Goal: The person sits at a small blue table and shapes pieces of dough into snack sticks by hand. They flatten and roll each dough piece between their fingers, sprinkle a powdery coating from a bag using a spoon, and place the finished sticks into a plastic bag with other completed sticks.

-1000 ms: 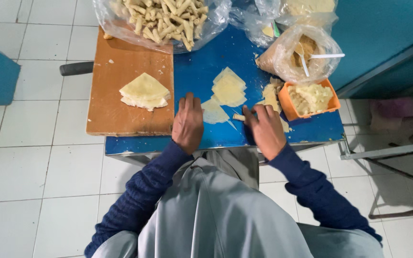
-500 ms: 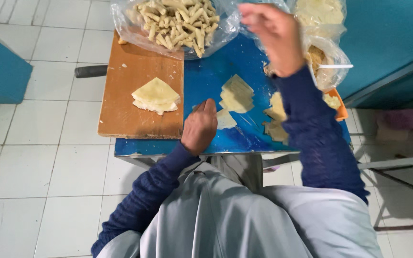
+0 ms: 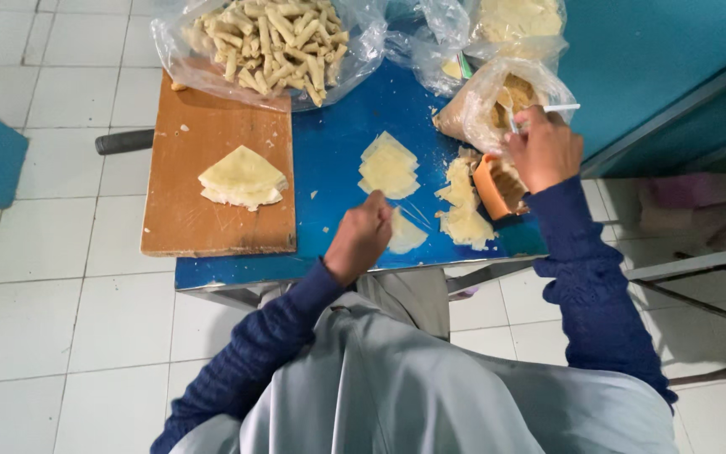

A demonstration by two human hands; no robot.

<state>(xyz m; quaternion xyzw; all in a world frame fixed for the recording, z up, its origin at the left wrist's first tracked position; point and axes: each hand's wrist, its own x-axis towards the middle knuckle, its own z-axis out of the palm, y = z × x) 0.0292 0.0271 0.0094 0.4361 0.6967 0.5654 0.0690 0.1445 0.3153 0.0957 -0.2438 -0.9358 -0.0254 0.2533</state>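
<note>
One blue table [image 3: 338, 134] across the middle of the frame, with one wooden cutting board [image 3: 212, 210] on its left part. Four lots of pale pastry wrappers: a folded stack [image 3: 243, 178] at the board's centre, a second stack [image 3: 389, 165] at mid-table, a loose heap [image 3: 462, 210] right of centre, and a single wrapper [image 3: 405, 235] at the table's lower edge. Three clear plastic bags along the top: one large bag of finished rolls [image 3: 275, 38] at upper left, a bag of filling [image 3: 506, 101] at upper right, another bag of pale sheets [image 3: 518, 18] at the top edge.

Left hand [image 3: 360, 240] loosely curled, fingertips pressing the near corner of the single wrapper. Right hand [image 3: 545, 151] at right of centre, closed around a thin white utensil [image 3: 560, 108] pointing toward the filling bag. Hands well apart.

Just below the right hand, an orange tub [image 3: 491, 187], tilted, partly hidden by that hand. Dark handle [image 3: 123, 141] poking out left of the board.
</note>
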